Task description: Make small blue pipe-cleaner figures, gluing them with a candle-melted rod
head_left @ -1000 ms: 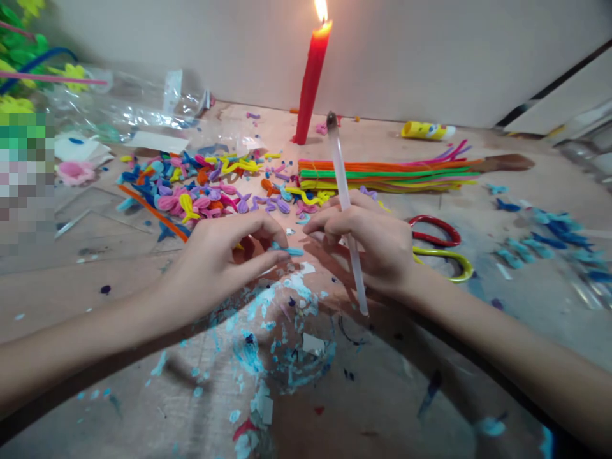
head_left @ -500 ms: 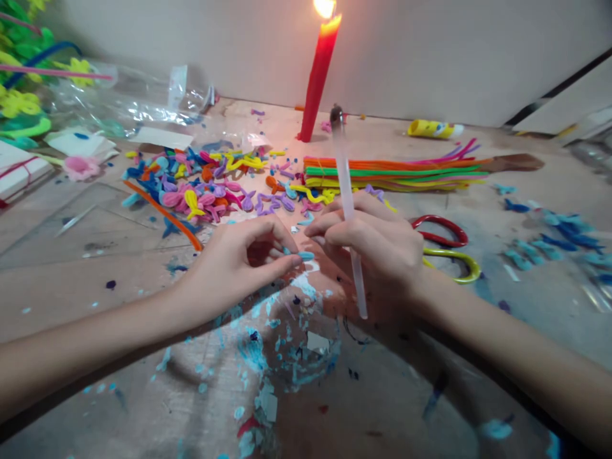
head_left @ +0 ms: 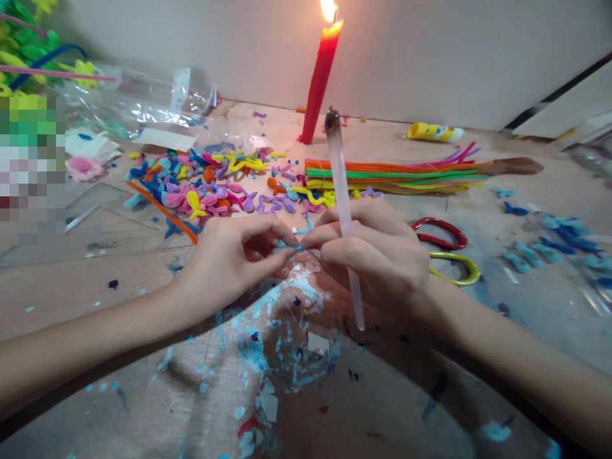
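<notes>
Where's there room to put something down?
The front table between the pale-blue smears and right forearm is mostly bare, just specks. It's crowded behind the left hand, where coloured pieces are heaped.

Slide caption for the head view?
Left hand pinches a blue piece, right hand holding a translucent stick; lit red candle behind.

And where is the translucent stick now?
In the head view, the translucent stick is right of centre, in the right hand, its dark tip appearing beside the red candle.
</notes>
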`<control>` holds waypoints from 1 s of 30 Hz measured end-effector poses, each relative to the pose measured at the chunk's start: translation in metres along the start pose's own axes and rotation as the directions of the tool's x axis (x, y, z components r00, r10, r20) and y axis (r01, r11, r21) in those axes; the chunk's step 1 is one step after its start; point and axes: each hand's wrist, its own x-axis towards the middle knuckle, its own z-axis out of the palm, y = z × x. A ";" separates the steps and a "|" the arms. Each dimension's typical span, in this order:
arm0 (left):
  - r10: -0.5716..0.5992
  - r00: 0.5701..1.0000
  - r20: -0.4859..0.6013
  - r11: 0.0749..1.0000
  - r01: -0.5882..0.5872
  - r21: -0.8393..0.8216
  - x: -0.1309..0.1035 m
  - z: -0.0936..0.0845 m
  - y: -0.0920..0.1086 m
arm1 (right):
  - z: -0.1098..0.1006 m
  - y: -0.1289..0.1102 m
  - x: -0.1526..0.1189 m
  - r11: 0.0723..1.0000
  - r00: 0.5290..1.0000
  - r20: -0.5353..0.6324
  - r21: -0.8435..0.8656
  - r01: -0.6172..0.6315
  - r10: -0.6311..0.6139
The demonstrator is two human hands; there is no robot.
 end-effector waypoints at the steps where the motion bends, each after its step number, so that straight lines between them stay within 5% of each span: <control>1: 0.054 0.998 -0.016 0.997 -0.053 0.060 0.000 -0.002 0.001 | -0.002 -0.001 0.002 0.999 1.000 -0.007 0.038 -0.027 0.027; 4: 0.309 0.950 -0.049 0.899 -0.275 0.340 0.001 -0.009 -0.001 | -0.010 -0.003 0.010 0.966 0.981 -0.044 0.187 -0.179 0.190; 8: 0.662 0.748 -0.037 0.599 -0.499 0.627 -0.001 -0.020 -0.011 | -0.018 -0.005 0.018 0.863 0.902 -0.102 0.352 -0.362 0.420; 9: 0.681 0.732 -0.006 0.565 -0.520 0.641 -0.002 -0.022 -0.013 | -0.018 -0.005 0.019 0.836 0.886 -0.085 0.382 -0.394 0.456; 12: 0.664 0.747 0.029 0.592 -0.549 0.590 -0.005 -0.025 -0.014 | -0.013 -0.006 0.018 0.742 0.852 0.046 0.468 -0.480 0.522; 17: 0.596 0.798 -0.088 0.741 -0.506 0.442 -0.006 -0.020 -0.006 | -0.005 -0.009 0.019 0.551 0.791 0.183 0.627 -0.551 0.584; 22: 0.599 0.798 -0.067 0.741 -0.521 0.424 -0.006 -0.014 -0.001 | -0.001 -0.017 0.021 0.396 0.737 0.270 0.703 -0.591 0.620; 30: 0.639 0.769 0.035 0.687 -0.590 0.424 -0.007 -0.021 -0.003 | -0.003 -0.023 0.023 0.384 0.711 0.298 0.677 -0.628 0.637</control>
